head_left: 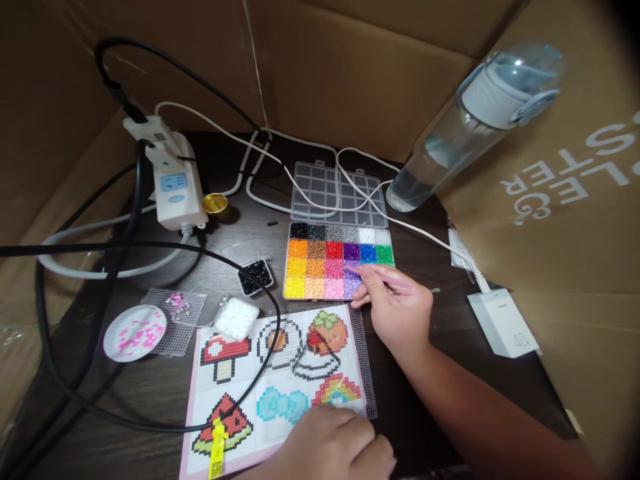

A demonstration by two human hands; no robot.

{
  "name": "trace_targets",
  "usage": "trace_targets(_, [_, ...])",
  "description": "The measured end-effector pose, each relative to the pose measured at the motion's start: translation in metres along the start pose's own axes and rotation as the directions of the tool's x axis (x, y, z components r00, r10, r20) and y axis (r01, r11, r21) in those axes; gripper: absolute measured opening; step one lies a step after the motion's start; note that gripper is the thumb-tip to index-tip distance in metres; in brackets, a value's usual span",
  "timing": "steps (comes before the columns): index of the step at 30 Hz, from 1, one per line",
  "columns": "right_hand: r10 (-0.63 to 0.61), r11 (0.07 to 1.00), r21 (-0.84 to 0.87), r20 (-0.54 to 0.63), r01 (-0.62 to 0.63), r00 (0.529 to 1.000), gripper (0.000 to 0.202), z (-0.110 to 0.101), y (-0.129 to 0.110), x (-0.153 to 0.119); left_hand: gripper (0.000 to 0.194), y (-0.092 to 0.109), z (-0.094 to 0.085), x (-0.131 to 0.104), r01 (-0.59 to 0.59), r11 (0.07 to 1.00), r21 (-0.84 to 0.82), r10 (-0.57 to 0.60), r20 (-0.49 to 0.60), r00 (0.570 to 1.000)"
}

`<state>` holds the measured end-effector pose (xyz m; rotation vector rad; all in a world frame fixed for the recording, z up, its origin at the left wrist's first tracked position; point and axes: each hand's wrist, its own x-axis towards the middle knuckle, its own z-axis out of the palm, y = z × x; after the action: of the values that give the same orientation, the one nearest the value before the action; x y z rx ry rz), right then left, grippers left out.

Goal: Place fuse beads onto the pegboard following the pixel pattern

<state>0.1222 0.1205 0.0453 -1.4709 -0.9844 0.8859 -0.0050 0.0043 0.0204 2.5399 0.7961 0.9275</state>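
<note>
The bead box (287, 273) lies open on the dark table (280, 250), its clear lid (310, 175) hinged back flat behind it, with a white cable (425, 229) running across the lid. Its cells hold beads sorted by colour: black, greys and white in the back row, then oranges, yellows, red, pinks, purples, blue and green nearer the front.

At the front right of the box, the right hand (403, 307) pinches pink tweezers (393, 279) between thumb and fingers, the fingers closed around them. The tips reach over the box; they seem to be at the border of a pink cell and a lilac one, though they are too small to be sure.

In front of the box lies the chart (188, 427), with pixel pictures of a mushroom, an egg, a persimmon, a watermelon slice, a blue bow and a rainbow. The left hand (330, 447) is over its near edge, fingers bent under; whether they hold anything I cannot tell.

Left of the box sits a small case of black beads (256, 276); farther left and nearer are a case of white beads (237, 319), a clear pegboard (187, 333) and a white dish (111, 337) of pink and white beads. Behind and left of the box are a gold tin (215, 203) and a power strip (180, 207). A bottle (440, 160) stands behind and to the right, and a white charger (504, 323) lies well to the right.
</note>
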Motion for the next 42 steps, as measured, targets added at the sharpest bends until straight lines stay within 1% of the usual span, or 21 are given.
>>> trace_targets(4, [-0.010, 1.000, -0.007, 0.019, 0.010, 1.000, 0.018, -0.0004, 0.0004, 0.0006, 0.029, -0.0002, 0.0016, 0.0001, -0.007, 1.000, -0.003, 0.007, -0.010, 1.000])
trace_targets(13, [0.016, 1.000, 0.019, 0.034, -0.016, 0.999, 0.017, -0.0005, 0.0009, 0.0011, 0.039, 0.0004, 0.0010, 0.0023, -0.009, 1.000, -0.012, 0.009, -0.031, 0.999])
trace_targets(22, [0.003, 1.000, 0.024, 0.038, -0.004, 0.999, 0.014, 0.0002, 0.0006, 0.0009, 0.040, 0.0010, -0.0009, 0.0033, -0.013, 1.000, -0.002, 0.013, -0.036, 0.999])
trace_targets(33, [0.017, 1.000, 0.006, 0.046, -0.018, 0.999, 0.016, -0.0001, -0.0022, 0.0018, 0.041, 0.0000, 0.0000, 0.0038, 0.000, 1.000, -0.010, 0.000, -0.038, 0.999])
trace_targets(42, [0.003, 1.000, 0.016, 0.048, -0.003, 0.999, 0.013, 0.0010, 0.0008, 0.0014, 0.041, 0.0005, 0.0001, 0.0052, 0.000, 1.000, -0.015, -0.001, -0.043, 0.999])
